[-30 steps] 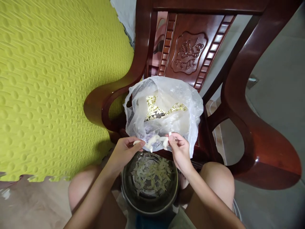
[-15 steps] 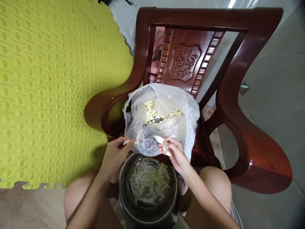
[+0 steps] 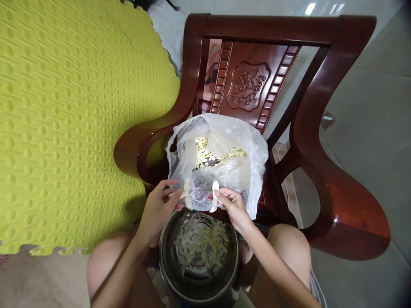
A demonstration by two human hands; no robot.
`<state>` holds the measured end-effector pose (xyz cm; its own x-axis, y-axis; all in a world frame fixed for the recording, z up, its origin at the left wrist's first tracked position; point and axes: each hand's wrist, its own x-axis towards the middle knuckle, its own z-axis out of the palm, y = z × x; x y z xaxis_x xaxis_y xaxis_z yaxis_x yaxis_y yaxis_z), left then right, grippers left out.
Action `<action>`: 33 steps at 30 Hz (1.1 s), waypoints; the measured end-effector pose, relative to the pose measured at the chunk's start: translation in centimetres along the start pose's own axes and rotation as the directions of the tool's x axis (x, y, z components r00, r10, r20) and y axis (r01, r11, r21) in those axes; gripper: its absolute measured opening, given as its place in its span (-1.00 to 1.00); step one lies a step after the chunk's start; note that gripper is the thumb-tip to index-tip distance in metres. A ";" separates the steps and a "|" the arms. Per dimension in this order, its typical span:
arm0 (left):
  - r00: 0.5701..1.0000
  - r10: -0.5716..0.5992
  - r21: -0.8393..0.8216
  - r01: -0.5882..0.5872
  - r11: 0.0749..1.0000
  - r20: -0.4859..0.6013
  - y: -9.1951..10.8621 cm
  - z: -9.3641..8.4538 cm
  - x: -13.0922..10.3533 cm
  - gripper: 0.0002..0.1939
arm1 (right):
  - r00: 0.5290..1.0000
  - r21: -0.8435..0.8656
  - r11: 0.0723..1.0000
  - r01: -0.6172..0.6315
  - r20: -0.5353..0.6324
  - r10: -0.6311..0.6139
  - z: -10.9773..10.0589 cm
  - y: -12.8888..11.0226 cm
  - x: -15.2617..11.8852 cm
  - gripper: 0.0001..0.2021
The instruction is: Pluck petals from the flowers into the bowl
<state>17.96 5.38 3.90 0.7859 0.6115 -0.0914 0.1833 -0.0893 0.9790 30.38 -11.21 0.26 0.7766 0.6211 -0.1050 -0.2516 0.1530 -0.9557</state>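
Note:
My left hand point(image 3: 165, 200) pinches a white flower point(image 3: 187, 195) with long, thick petals between thumb and fingers. Facing it, my right hand point(image 3: 231, 206) has another white, petalled piece point(image 3: 215, 188) in its fingertips. Both hands hover at the near edge of a translucent plastic bag point(image 3: 237, 128), which gapes open on the chair seat. Inside the bag lie many small pale-yellow and white blossoms or petals point(image 3: 204, 154). Right below my hands, a round metal bowl point(image 3: 163, 261) holds many pale, star-shaped flowers point(image 3: 202, 244).
A dark red wooden armchair point(image 3: 289, 32) with a carved backrest stands in front, its arms curving out on both sides. To the left spreads a yellow bumpy foam mat point(image 3: 80, 119). My knees point(image 3: 289, 250) flank the bowl. Grey tiled floor point(image 3: 359, 128) shows at right.
The flower in my left hand has turned to hang more upright. In my right hand the spread petals now form one upright white piece, and that hand has shifted slightly left.

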 end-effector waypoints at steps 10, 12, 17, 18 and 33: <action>0.956 0.064 0.193 -0.124 0.973 0.287 -0.1 2.0 -0.5 -0.59 | 0.999 0.007 1.000 -0.019 0.027 0.018 1.1 1.0 -0.4 -0.76; 0.956 0.004 0.123 -0.042 0.992 0.294 -0.4 2.5 -0.4 -0.52 | 0.998 0.000 1.000 -0.028 0.061 0.028 1.3 1.3 -0.7 -0.75; 0.979 -0.076 -0.174 0.109 0.979 0.187 -0.5 2.9 -0.4 -0.63 | 0.997 -0.006 0.999 -0.047 0.055 0.047 0.6 1.8 -0.2 -0.69; 0.988 -0.072 -0.227 0.102 0.969 0.135 -0.3 2.7 -0.4 -0.64 | 0.999 -0.009 0.999 -0.032 0.009 0.032 0.0 1.8 0.3 -0.67; 0.939 -0.010 0.258 -0.084 0.963 0.344 -0.8 -0.2 0.4 -0.61 | 0.960 -0.622 0.769 0.148 0.276 0.039 -4.6 0.1 1.3 -0.64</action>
<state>18.01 5.84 3.13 0.9392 0.3044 -0.1588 0.2628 -0.3397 0.9031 33.97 -13.93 -1.23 0.5764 0.8148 -0.0616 0.2805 -0.2681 -0.9216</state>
